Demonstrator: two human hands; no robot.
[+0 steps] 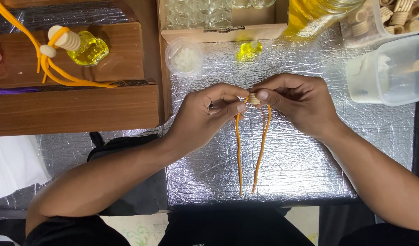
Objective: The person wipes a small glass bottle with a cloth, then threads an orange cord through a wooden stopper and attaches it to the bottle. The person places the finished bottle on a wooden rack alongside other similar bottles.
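My left hand [205, 116] and my right hand [298, 102] meet over the silver foil-covered table [300, 159]. Between their fingertips sits a small ribbed wooden cap [253, 99]. My right thumb and forefinger pinch the cap. My left fingers pinch the orange cord [250, 146] right at the cap. The cord's two strands hang down toward me, ends lying on the foil near the front edge.
A wooden stand [77, 109] at the left carries a small yellow-filled bottle [89, 49] with a wooden cap and orange cord. A round clear cup of white stoppers [184, 57], a small yellow bottle [249, 48], a box of glass bottles [205, 16] and plastic tubs [391, 68] line the back.
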